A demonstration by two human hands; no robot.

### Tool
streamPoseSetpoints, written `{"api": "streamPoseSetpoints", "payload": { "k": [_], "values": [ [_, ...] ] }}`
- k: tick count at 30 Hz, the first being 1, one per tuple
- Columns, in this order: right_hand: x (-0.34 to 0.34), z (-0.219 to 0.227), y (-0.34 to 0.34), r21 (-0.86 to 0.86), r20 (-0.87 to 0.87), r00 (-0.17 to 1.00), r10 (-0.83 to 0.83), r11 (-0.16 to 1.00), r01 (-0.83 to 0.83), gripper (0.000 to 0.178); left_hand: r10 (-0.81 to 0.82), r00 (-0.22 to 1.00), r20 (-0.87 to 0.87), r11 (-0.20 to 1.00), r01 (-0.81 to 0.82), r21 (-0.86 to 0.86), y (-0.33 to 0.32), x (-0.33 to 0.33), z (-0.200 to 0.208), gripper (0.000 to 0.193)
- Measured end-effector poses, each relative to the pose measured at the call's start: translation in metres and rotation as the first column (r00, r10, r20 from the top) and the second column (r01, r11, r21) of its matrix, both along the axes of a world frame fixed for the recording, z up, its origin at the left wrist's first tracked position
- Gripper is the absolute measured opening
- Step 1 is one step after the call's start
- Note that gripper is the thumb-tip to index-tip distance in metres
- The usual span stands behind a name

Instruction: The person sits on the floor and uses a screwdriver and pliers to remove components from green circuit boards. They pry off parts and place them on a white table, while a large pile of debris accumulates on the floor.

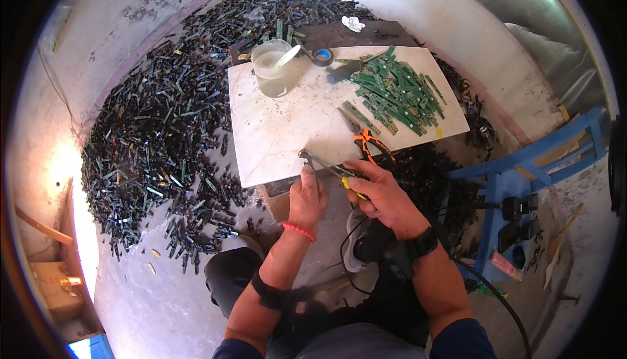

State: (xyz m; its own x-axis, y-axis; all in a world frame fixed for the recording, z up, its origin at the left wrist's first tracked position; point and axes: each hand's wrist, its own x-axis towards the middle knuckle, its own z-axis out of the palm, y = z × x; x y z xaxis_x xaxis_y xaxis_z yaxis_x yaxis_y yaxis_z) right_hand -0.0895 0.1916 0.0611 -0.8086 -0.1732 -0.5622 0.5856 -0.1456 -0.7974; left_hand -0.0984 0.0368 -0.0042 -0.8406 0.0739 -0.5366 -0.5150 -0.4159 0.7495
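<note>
The left hand [307, 197] is closed around the near end of a narrow green circuit strip [324, 164], holding it at the front edge of the white marble worktop [281, 130]. The right hand [384, 196] is closed on a yellow-handled tool [351, 187] whose tip meets the same strip; the strip runs between the two hands, just over the worktop's near edge. What kind of tool it is cannot be told. Orange-handled pliers [363, 138] lie on the worktop just beyond the right hand, untouched. A heap of green circuit strips [398, 93] covers the far right part of the worktop. At the far left corner stands a clear plastic tub [272, 68] with a pale spoon-like piece resting in it; beside it are a roll of dark tape [322, 56] and a dark-handled tool [345, 70]. A large dark pile of scrap strips [157, 137] spreads over the floor to the left of and behind the worktop. A blue wooden stool [529, 163] stands to the right. The left wrist bears a red bracelet [299, 231]; both forearms carry black straps.
</note>
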Motion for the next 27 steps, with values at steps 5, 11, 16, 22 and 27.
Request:
{"api": "streamPoseSetpoints", "payload": {
  "k": [5,11,16,22,27],
  "values": [
    [-0.01,0.001,0.009,-0.037,0.022,0.998,0.064,0.997,-0.063,0.034,-0.005,1.0,-0.021,1.0,0.005,0.021,-0.002,0.0,-0.004,0.052],
    [-0.022,-0.001,0.019,-0.076,0.054,0.993,0.102,0.992,-0.098,0.031,-0.077,0.995,0.069,0.995,0.072,0.064,-0.009,-0.004,0.0,0.053],
    [-0.028,-0.007,0.023,-0.027,0.03,0.991,0.133,0.991,-0.133,0.032,-0.089,0.994,0.071,0.993,0.083,0.084,-0.012,-0.003,0.001,0.052],
    [-0.034,-0.007,0.026,0.008,0.025,0.986,0.166,0.986,-0.166,0.032,-0.095,0.991,0.093,0.993,0.088,0.073,-0.015,-0.004,0.005,0.053],
    [-0.023,0.002,0.018,0.108,-0.091,0.961,0.261,0.962,-0.251,0.038,-0.053,0.997,0.059,0.999,0.052,0.006,-0.011,0.001,0.002,0.05]
  ]
}}
